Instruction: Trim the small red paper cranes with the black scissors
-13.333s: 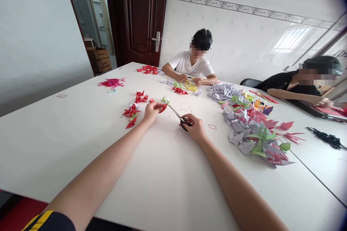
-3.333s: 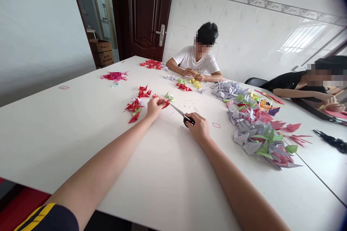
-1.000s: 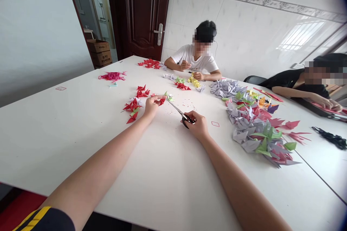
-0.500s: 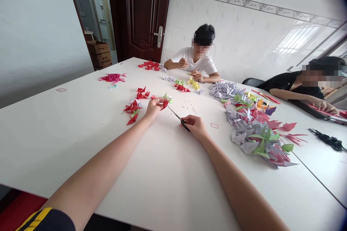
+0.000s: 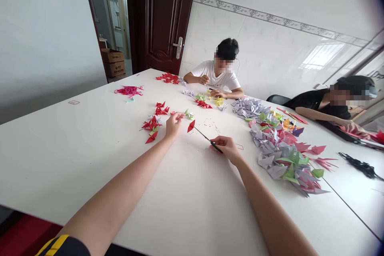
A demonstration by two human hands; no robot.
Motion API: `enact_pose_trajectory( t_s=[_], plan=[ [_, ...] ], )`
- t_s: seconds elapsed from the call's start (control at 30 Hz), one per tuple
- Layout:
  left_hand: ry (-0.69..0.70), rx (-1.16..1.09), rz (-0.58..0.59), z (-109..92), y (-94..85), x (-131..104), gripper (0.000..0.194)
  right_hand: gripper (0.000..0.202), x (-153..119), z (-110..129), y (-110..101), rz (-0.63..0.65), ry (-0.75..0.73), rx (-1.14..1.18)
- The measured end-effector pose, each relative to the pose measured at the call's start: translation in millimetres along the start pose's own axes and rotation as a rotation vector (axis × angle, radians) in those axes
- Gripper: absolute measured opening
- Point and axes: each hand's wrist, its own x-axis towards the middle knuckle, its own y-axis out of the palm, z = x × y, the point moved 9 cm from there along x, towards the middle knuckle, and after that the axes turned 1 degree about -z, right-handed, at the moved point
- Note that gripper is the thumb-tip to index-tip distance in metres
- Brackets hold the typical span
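Note:
My right hand [image 5: 225,147] grips the black handles of a pair of scissors [image 5: 205,137], whose thin blades point up and left. At the blade tips is a red folded paper piece [image 5: 191,126], apart from my left hand. My left hand [image 5: 175,124] is just left of it, its thumb and fingers slightly parted with nothing seen between them. Left of that hand lie red paper cranes [image 5: 151,123], with a green and white one [image 5: 189,115] just beyond the fingertips. Small red scraps [image 5: 211,122] are scattered past the blades.
A large heap of grey, pink and green paper cranes [image 5: 279,148] covers the right side of the white table [image 5: 75,148]. A pink bundle [image 5: 129,91] lies at the far left. Two people sit across and at right. A black cord [image 5: 358,164] lies near the right edge.
My left hand has let go of the red paper piece, which now sits at the scissor tips. My right hand and the scissors have moved right and slightly nearer. The view has shifted a little.

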Motion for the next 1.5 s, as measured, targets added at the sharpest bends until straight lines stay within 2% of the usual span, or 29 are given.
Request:
enact_pose_trajectory(
  t_s=[0.13, 0.23, 0.3, 0.4, 0.53, 0.6, 0.73, 0.87, 1.07, 1.23, 1.33, 1.43, 1.5],
  plan=[
    [-0.066, 0.024, -0.036, 6, -5.3, -1, 0.029, 0.041, 1, -6, -8, -0.029, 0.08, -0.018],
    [-0.096, 0.031, -0.043, 8, -8.1, -1, 0.032, 0.045, 18, -2, -11, -0.088, 0.093, -0.04],
    [-0.107, 0.035, -0.05, 9, -9.7, -2, 0.033, 0.048, 39, 8, -18, -0.174, 0.087, -0.049],
    [-0.09, 0.04, -0.054, 7, -10.6, -3, 0.033, 0.049, 70, 28, -39, -0.424, 0.069, -0.071],
    [-0.091, 0.03, -0.042, 8, -10.5, -5, 0.031, 0.047, 91, 38, -42, -0.527, 0.069, -0.114],
    [-0.089, 0.033, -0.036, 6, -10.7, -6, 0.031, 0.046, 89, 32, -35, -0.515, 0.074, -0.142],
    [-0.104, 0.04, -0.033, 5, -11.2, -7, 0.032, 0.044, 76, 17, -16, -0.398, 0.069, -0.217],
    [-0.1, 0.033, -0.029, 7, -9.8, -6, 0.032, 0.043, 69, 17, -8, -0.301, 0.035, -0.365],
    [-0.086, 0.063, -0.04, 9, -9.0, -5, 0.032, 0.044, 71, 18, -8, -0.289, 0.095, -0.335],
    [-0.11, 0.084, -0.041, 10, -9.3, -5, 0.031, 0.043, 75, 19, 3, -0.239, 0.101, -0.282],
    [-0.121, 0.096, -0.034, 11, -8.3, -4, 0.031, 0.044, 74, 27, 8, -0.288, 0.077, -0.329],
    [-0.116, 0.115, -0.019, 11, -6.5, -4, 0.034, 0.042, 73, 49, 14, -0.397, -0.023, -0.41],
    [-0.11, 0.119, -0.011, 9, -6.1, -5, 0.036, 0.039, 77, 61, 32, -0.323, -0.053, -0.447]
  ],
)
